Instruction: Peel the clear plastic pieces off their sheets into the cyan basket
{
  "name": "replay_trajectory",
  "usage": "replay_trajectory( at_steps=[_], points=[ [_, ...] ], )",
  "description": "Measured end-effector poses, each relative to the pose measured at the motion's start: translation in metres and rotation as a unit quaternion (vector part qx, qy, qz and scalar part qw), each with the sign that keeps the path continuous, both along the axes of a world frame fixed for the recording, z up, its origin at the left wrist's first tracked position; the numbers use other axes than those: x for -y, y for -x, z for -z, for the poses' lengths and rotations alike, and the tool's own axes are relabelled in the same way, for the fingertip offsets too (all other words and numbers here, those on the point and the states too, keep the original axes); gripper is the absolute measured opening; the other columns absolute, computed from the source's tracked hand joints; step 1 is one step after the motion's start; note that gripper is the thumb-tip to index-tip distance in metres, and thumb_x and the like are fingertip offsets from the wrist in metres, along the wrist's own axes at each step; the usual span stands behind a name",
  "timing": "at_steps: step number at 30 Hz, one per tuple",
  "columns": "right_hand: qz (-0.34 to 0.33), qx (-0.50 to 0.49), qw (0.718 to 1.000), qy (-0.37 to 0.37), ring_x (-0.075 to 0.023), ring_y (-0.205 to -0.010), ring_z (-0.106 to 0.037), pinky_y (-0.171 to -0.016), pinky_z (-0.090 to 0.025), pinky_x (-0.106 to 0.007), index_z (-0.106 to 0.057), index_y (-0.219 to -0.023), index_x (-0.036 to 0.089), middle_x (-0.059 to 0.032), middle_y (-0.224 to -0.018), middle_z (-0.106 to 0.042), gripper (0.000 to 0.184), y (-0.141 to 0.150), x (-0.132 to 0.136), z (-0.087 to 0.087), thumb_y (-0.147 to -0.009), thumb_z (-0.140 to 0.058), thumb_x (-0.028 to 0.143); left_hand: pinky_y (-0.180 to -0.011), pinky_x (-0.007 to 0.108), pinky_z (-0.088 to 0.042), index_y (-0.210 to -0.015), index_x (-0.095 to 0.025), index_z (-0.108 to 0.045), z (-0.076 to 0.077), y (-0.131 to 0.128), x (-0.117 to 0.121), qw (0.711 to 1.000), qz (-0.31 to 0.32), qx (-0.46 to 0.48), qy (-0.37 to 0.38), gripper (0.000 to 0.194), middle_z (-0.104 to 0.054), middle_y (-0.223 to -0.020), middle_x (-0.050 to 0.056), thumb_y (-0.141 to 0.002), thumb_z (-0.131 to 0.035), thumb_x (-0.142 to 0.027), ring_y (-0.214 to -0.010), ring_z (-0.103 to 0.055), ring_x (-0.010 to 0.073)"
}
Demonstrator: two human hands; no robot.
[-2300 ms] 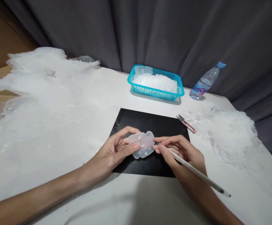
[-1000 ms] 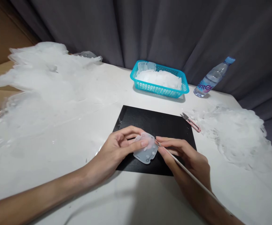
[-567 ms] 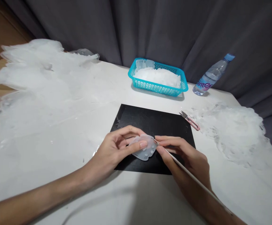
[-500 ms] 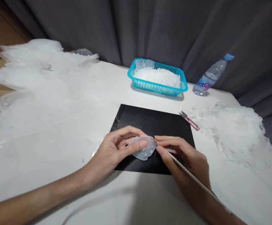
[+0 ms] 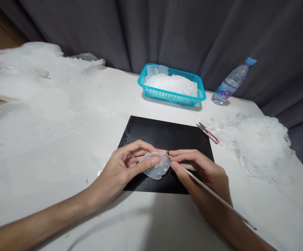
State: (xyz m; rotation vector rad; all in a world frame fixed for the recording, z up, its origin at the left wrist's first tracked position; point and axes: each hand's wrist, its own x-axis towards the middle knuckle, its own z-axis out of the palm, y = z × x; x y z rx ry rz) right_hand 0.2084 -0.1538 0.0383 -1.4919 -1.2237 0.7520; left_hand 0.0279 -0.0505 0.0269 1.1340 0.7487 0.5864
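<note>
My left hand (image 5: 130,164) pinches a translucent, whitish, soft-looking piece (image 5: 153,171) between its thumb and fingers, over the black mat. The piece is roughly rounded, with small pale spots or holes along its right side. Held in my right hand (image 5: 203,170) is a slim tool with a long white handle (image 5: 214,196), which slants back over the wrist. Its thin metal tip meets the upper right edge of the piece, close to the fingertips. Whether the tip is a blade cannot be made out.
The black mat (image 5: 164,130) lies on a white table (image 5: 88,195). Pink-handled thread snips (image 5: 211,135) rest at its right corner. A blue basket (image 5: 172,97) of pale pieces and a water bottle (image 5: 228,85) stand behind. Translucent sheets (image 5: 36,83) are heaped left, scraps (image 5: 261,146) right.
The whole view has shifted slightly, so the things sit a little further left. Both hands keep their grip, and the tool tip stays at the edge of the piece.
</note>
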Motion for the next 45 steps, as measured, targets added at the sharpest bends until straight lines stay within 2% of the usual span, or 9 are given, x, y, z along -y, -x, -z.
replay_trajectory(
  at_steps=[8, 15, 21, 25, 29, 36, 45],
  points=[
    [-0.011, -0.014, 1.000, -0.007, -0.0138, -0.104, -0.075, -0.088, -0.062, -0.019, -0.075, -0.096, 0.026, -0.0001, -0.109, -0.077, 0.006, -0.003, 0.001, -0.004, -0.094, -0.071, 0.021, -0.081, 0.019, -0.058, -0.098, -0.018, -0.069, 0.002, 0.002, -0.001, 0.999, 0.027, 0.022, 0.018, 0.013, -0.082, -0.100, 0.006, -0.094, -0.077, -0.028, -0.089, -0.077, 0.0149],
    [0.000, -0.011, 1.000, -0.009, -0.0156, -0.101, -0.075, -0.085, -0.063, -0.022, -0.075, -0.096, 0.026, -0.0010, -0.107, -0.078, 0.005, -0.004, 0.003, -0.004, -0.095, -0.071, 0.024, -0.083, 0.016, -0.058, -0.100, -0.018, -0.068, 0.003, 0.002, -0.002, 0.998, 0.031, 0.033, 0.035, 0.012, -0.082, -0.101, 0.004, -0.094, -0.077, -0.024, -0.091, -0.078, 0.0130],
    [-0.005, 0.001, 1.000, -0.003, -0.0145, -0.098, -0.075, -0.086, -0.062, -0.022, -0.076, -0.097, 0.027, -0.0002, -0.107, -0.078, 0.007, -0.006, 0.002, -0.003, -0.094, -0.072, 0.022, -0.083, 0.014, -0.058, -0.094, -0.018, -0.070, -0.002, 0.000, -0.001, 0.999, 0.021, 0.036, 0.000, 0.009, -0.082, -0.104, 0.003, -0.092, -0.078, -0.019, -0.094, -0.078, 0.0123],
    [-0.032, -0.024, 0.999, -0.003, -0.0152, -0.099, -0.075, -0.084, -0.062, -0.021, -0.077, -0.095, 0.026, -0.0013, -0.105, -0.078, 0.004, -0.012, 0.000, -0.005, -0.094, -0.074, 0.024, -0.087, 0.016, -0.059, -0.093, -0.019, -0.071, -0.001, 0.000, -0.003, 0.999, 0.027, 0.029, -0.036, 0.008, -0.082, -0.106, 0.003, -0.091, -0.079, -0.019, -0.098, -0.078, 0.0135],
    [-0.061, -0.076, 0.995, 0.036, -0.0148, -0.094, -0.075, -0.079, -0.062, -0.020, -0.078, -0.092, 0.025, -0.0019, -0.103, -0.079, 0.002, -0.020, -0.003, -0.009, -0.091, -0.077, 0.026, -0.086, 0.017, -0.059, -0.093, -0.018, -0.073, 0.002, 0.001, -0.005, 0.997, 0.041, 0.018, -0.055, 0.007, -0.083, -0.101, 0.004, -0.090, -0.080, -0.020, -0.097, -0.078, 0.0150],
    [-0.079, -0.134, 0.980, 0.126, -0.0169, -0.087, -0.075, -0.070, -0.058, -0.022, -0.079, -0.085, 0.023, -0.0039, -0.100, -0.081, 0.011, -0.031, -0.009, -0.011, -0.083, -0.084, 0.032, -0.085, 0.018, -0.060, -0.097, -0.019, -0.074, 0.005, 0.003, -0.008, 0.995, 0.085, 0.010, -0.056, 0.005, -0.082, -0.106, 0.004, -0.093, -0.077, -0.021, -0.094, -0.078, 0.0140],
    [-0.128, -0.215, 0.954, 0.164, -0.0152, -0.084, -0.072, -0.077, -0.057, -0.025, -0.081, -0.084, 0.022, -0.0041, -0.095, -0.081, 0.014, -0.042, -0.015, -0.004, -0.080, -0.088, 0.034, -0.083, 0.019, -0.062, -0.096, -0.017, -0.072, 0.002, 0.002, -0.008, 0.994, 0.106, 0.033, -0.003, 0.006, -0.083, -0.102, 0.006, -0.093, -0.077, -0.019, -0.093, -0.080, 0.0156]
  ],
)
